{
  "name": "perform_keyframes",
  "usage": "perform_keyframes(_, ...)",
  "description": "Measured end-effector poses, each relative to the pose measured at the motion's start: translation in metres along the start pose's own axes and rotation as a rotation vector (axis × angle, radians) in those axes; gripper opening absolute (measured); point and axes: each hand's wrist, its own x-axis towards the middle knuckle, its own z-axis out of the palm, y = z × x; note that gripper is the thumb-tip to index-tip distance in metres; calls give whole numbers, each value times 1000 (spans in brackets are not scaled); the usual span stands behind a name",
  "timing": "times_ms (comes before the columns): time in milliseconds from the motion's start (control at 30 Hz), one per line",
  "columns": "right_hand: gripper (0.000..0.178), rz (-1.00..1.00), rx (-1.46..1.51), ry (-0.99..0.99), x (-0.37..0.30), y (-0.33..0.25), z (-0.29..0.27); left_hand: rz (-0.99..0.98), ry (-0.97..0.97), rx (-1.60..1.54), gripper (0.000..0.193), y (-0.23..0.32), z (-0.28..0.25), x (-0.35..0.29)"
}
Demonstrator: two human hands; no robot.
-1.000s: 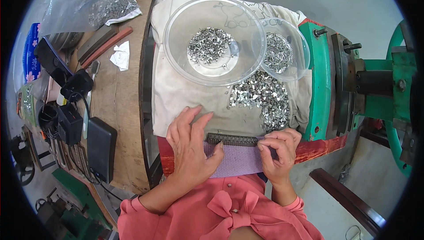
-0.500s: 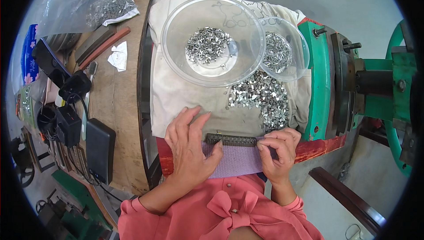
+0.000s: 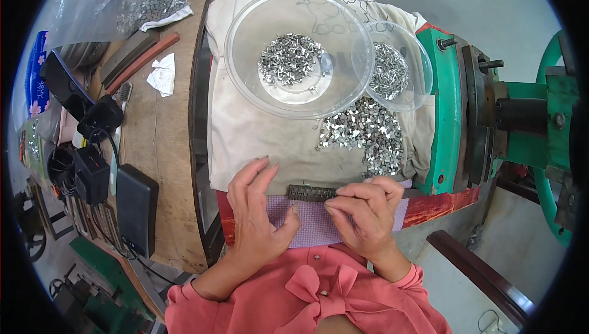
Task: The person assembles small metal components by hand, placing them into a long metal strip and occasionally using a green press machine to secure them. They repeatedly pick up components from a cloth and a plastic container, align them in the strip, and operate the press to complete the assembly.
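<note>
Dark toothed strip [image 3: 311, 193] between both hands [image 3: 310, 217].

A black power bank [image 3: 136, 208] lies on the wooden bench [image 3: 165, 150], a green machine [image 3: 491, 113] opposite.

Clear round plastic bowl [image 3: 245, 58]: silvery metal clips [image 3: 288, 59]. Cloth [image 3: 245, 137] off-white. Machine frame [image 3: 445, 107] green. Small-checked lilac fabric pad [image 3: 313, 223]. Ribbed metal bar [image 3: 310, 193] dark grey.

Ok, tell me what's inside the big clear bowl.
The big clear bowl holds a heap of small shiny metal pieces near its middle. Its right rim overlaps a smaller clear bowl, covering part of that one's pile.
</note>
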Motion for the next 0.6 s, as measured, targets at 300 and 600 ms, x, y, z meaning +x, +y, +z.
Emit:
perform_keyframes(300, 28, -51, -108, -75, 7, -6, 14, -9, 10, -22, 71, -4, 1, -7)
perform_keyframes(600, 23, -41, -173, -139, 13, -11, 9, -15, -1, -9, 70, -2, 0, -7)
